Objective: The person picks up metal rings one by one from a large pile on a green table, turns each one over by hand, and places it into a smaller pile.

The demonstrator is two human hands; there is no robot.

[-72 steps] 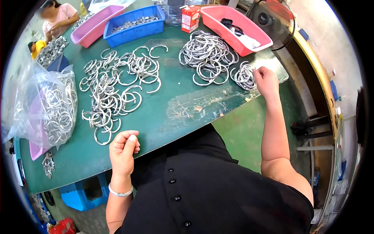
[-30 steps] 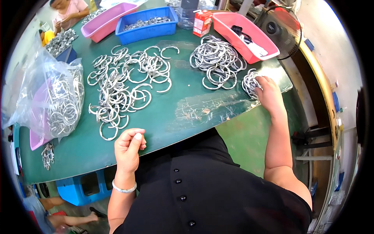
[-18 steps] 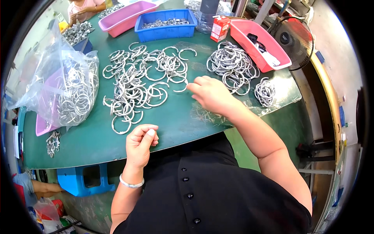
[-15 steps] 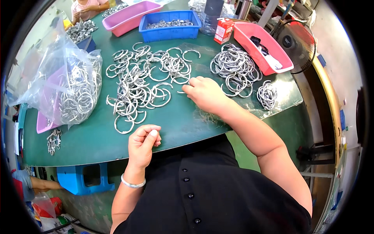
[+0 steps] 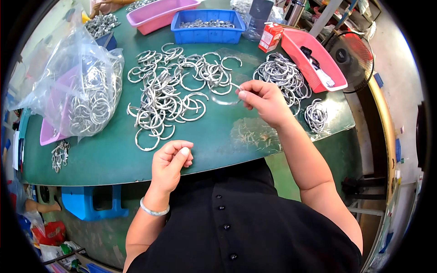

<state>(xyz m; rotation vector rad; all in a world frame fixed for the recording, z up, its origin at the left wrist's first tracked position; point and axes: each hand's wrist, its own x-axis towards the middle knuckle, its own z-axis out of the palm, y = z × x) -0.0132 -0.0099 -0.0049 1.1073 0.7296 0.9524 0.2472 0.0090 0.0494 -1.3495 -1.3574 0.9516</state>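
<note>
Beside the right hand (image 5: 266,101), loose ring pile (image 5: 175,93), blue tray (image 5: 208,26) behind.

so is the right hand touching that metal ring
Touching: the head view shows the right hand pinching a metal ring between its fingers, lifted above the green table.

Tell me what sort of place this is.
Probably a small workshop bench for sorting or assembling metal hardware. A green table carries loose metal rings, a clear bag of rings, and plastic trays of small parts; the right hand pinches one ring.
</note>
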